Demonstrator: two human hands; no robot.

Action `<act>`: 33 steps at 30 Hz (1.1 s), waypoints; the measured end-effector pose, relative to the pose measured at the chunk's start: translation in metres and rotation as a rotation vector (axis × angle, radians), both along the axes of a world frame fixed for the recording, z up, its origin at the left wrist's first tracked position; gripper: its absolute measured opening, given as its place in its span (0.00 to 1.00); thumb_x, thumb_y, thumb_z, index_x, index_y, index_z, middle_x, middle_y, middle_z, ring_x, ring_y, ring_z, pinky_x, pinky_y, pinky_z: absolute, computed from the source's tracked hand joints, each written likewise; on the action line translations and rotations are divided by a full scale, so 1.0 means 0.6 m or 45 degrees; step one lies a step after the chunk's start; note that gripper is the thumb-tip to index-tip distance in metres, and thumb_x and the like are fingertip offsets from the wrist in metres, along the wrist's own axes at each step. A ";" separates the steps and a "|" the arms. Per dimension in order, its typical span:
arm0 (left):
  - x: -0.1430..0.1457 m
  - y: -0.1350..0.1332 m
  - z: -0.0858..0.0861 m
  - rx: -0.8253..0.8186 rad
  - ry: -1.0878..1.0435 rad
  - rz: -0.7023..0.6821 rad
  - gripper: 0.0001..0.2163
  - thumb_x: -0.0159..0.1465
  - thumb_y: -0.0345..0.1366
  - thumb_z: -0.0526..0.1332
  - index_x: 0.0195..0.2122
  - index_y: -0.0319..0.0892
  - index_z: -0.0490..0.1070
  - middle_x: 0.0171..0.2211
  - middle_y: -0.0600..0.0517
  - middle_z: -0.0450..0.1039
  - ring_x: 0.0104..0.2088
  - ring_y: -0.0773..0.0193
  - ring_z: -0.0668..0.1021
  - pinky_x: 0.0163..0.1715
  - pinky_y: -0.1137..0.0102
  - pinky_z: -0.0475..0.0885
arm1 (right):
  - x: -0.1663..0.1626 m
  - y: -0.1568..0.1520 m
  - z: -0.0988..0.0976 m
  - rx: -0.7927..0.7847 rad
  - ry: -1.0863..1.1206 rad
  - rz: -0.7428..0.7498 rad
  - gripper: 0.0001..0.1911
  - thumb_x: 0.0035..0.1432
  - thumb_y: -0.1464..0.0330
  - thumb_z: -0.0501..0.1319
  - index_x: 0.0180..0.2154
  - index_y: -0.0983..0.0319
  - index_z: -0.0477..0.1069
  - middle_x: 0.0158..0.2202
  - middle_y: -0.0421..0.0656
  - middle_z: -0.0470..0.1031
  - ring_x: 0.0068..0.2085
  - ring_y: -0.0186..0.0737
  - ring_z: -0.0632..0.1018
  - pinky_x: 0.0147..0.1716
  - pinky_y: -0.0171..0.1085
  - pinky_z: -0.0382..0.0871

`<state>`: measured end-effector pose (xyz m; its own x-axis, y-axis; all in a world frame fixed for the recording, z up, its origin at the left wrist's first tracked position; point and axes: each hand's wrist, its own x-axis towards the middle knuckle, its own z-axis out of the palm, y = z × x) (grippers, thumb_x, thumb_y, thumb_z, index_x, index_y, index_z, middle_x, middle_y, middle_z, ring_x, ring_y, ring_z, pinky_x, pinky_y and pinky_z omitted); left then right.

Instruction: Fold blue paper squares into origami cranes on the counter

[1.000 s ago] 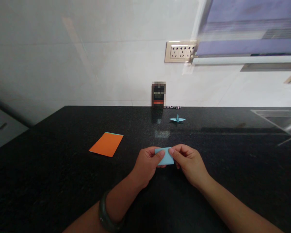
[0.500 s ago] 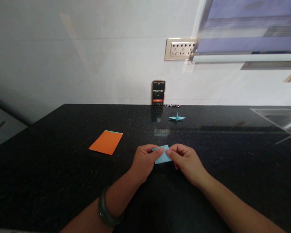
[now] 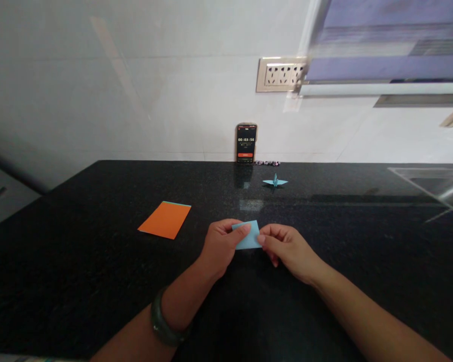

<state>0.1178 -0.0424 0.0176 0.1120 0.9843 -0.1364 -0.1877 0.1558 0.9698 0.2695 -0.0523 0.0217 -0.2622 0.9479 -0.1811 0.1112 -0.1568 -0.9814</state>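
A small light-blue square of folded paper [image 3: 251, 239] is held above the dark counter in front of me. My left hand [image 3: 222, 245] pinches its left side, thumb lying across the top face. On the other side, my right hand [image 3: 285, 247] is closed, its thumb and forefinger gripping the lower right edge. The fingers under the paper are hidden. Beyond my hands stands a blue origami crane [image 3: 275, 181] with its wings spread. To the left lies a stack of orange paper [image 3: 165, 220], with a thin green edge showing at its back.
A phone [image 3: 246, 143] showing a running timer leans on the tiled wall, with a beaded strap [image 3: 268, 163] beside it. A wall socket [image 3: 281, 75] is above. At the far right is a sink [image 3: 441, 183]. The black counter [image 3: 98, 281] spreads around my arms.
The folded paper has shifted slightly left and up with my left hand. My right thumb has slid from the paper's upper right part down to its right edge.
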 end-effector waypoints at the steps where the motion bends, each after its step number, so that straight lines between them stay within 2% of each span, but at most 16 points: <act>1: -0.001 -0.001 0.003 -0.001 0.024 -0.019 0.08 0.49 0.38 0.64 0.22 0.37 0.72 0.17 0.56 0.66 0.18 0.73 0.65 0.19 0.76 0.59 | 0.001 0.001 -0.001 0.008 -0.009 0.012 0.11 0.49 0.61 0.59 0.24 0.63 0.63 0.16 0.32 0.58 0.15 0.25 0.59 0.13 0.28 0.54; 7: -0.008 0.000 0.015 -0.039 0.086 -0.219 0.08 0.47 0.36 0.65 0.21 0.36 0.70 0.16 0.57 0.64 0.17 0.74 0.64 0.18 0.76 0.58 | 0.012 0.000 -0.003 0.011 -0.143 0.271 0.12 0.49 0.65 0.59 0.20 0.63 0.61 0.15 0.32 0.56 0.15 0.25 0.57 0.14 0.28 0.48; 9: -0.010 0.002 0.014 -0.055 0.068 -0.265 0.09 0.48 0.37 0.65 0.21 0.36 0.70 0.16 0.57 0.64 0.17 0.75 0.64 0.17 0.77 0.57 | 0.013 -0.001 -0.002 0.033 -0.145 0.300 0.12 0.49 0.65 0.59 0.20 0.63 0.61 0.15 0.32 0.55 0.16 0.25 0.56 0.15 0.28 0.46; 14: -0.003 -0.001 0.007 -0.102 -0.148 -0.300 0.14 0.49 0.41 0.65 0.33 0.39 0.70 0.26 0.54 0.69 0.24 0.71 0.70 0.22 0.75 0.64 | 0.003 -0.004 0.001 0.254 -0.065 0.012 0.14 0.50 0.62 0.59 0.19 0.63 0.60 0.17 0.34 0.56 0.19 0.27 0.56 0.18 0.30 0.49; 17: 0.007 -0.008 0.001 -0.086 -0.106 -0.333 0.14 0.46 0.39 0.67 0.30 0.37 0.70 0.24 0.54 0.69 0.23 0.71 0.69 0.23 0.75 0.63 | -0.005 -0.006 0.003 0.311 -0.002 -0.092 0.14 0.49 0.61 0.59 0.20 0.63 0.61 0.17 0.34 0.58 0.19 0.27 0.58 0.19 0.30 0.52; 24: 0.019 -0.012 -0.003 0.017 -0.082 -0.131 0.11 0.49 0.38 0.65 0.23 0.35 0.69 0.19 0.55 0.67 0.21 0.73 0.67 0.23 0.75 0.61 | -0.011 -0.006 0.009 0.285 0.034 -0.145 0.16 0.48 0.60 0.60 0.19 0.63 0.61 0.14 0.33 0.58 0.17 0.27 0.58 0.17 0.30 0.49; 33: 0.020 -0.014 -0.004 0.071 -0.201 -0.002 0.09 0.48 0.35 0.66 0.20 0.37 0.68 0.16 0.56 0.65 0.19 0.73 0.65 0.23 0.75 0.60 | -0.019 -0.011 0.003 0.311 0.045 -0.197 0.15 0.50 0.60 0.59 0.20 0.63 0.60 0.14 0.33 0.58 0.18 0.27 0.57 0.17 0.30 0.48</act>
<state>0.1296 -0.0509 0.0151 0.1295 0.9896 -0.0621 -0.3381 0.1030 0.9354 0.2580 -0.0589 0.0237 -0.1131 0.9915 0.0640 0.0694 0.0721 -0.9950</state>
